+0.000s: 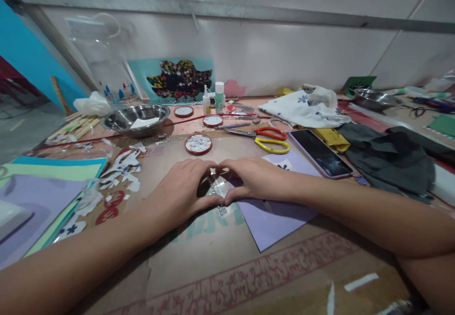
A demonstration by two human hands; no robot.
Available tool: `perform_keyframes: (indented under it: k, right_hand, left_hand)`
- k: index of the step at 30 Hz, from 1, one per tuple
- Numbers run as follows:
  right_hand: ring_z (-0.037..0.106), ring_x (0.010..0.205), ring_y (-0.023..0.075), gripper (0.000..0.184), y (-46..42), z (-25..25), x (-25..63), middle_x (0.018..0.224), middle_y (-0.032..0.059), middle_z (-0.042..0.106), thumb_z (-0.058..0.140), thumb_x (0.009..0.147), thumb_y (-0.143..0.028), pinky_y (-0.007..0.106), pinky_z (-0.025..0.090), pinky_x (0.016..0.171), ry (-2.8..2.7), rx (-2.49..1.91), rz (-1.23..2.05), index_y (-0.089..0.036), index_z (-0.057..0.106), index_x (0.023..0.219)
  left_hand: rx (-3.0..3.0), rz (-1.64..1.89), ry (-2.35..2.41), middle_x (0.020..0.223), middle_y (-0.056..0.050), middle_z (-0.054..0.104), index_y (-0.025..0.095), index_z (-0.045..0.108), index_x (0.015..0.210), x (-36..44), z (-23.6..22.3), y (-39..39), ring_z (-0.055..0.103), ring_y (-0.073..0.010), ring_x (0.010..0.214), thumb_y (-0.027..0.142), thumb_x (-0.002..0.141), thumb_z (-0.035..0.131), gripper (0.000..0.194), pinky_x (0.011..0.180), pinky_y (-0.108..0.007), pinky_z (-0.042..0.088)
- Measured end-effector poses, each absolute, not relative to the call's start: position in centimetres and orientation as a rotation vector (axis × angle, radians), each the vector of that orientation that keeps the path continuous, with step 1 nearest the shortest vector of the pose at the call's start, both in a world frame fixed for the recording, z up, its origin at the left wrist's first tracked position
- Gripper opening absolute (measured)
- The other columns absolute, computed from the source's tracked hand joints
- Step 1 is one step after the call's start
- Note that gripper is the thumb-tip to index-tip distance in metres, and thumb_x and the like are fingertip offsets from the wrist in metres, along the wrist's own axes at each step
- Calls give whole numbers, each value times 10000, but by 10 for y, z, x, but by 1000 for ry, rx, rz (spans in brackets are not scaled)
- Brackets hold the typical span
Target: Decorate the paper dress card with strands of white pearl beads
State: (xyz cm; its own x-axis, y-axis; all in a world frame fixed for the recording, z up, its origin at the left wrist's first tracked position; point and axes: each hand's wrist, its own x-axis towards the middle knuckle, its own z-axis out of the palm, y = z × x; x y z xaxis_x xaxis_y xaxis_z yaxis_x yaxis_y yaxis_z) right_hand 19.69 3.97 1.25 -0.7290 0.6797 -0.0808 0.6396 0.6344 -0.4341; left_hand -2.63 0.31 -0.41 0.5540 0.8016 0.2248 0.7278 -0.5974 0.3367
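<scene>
A wide sheet of cardboard (pixel 199 263) covers the worktop. On it, at centre right, lies a purple sheet (pixel 270 225), partly under the right forearm. The left hand (pixel 186 184) and right hand (pixel 254 177) meet at centre, each with thumb and fingers curved well apart, tips close to the other's; whether they grip anything, I cannot tell. Beyond the right forearm lies a phone (pixel 322 154), then red-and-yellow scissors (pixel 254 135). A red-rimmed dish (pixel 198 150) of white bits sits beyond the left hand. Clear film (pixel 221 187) shows between the hands, with small silvery beads (pixel 222 209) by the thumbs.
</scene>
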Motion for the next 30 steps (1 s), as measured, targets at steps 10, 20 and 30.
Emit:
perform_keyframes:
  k: [10,20,30]
  right_hand:
    - [658,848,215,410,37,7,194,969,48,747,724,861,-505,270,369,675,-2759,-1028,627,-213,656,1141]
    - [652,700,156,210,31,0,195,790,53,745,589,954,-302,236,404,641,-2535,-829,812,-148,732,948]
    - [578,593,106,251,27,1,195,675,17,670,579,948,-344,201,392,564,-2403,-710,918,-141,702,866]
  left_hand:
    - [2543,485,1351,1010,-77,634,201,671,978,-28,-1,7,589,-283,970,635,808,700,468,843,-429,467]
    - [1965,779,1196,780,-3,688,208,636,877,-23,3,4,633,-179,720,367,881,599,163,666,-313,507]
    - [1890,748,1201,758,11,695,206,685,762,-18,13,-4,615,-155,723,380,902,573,249,683,-268,469]
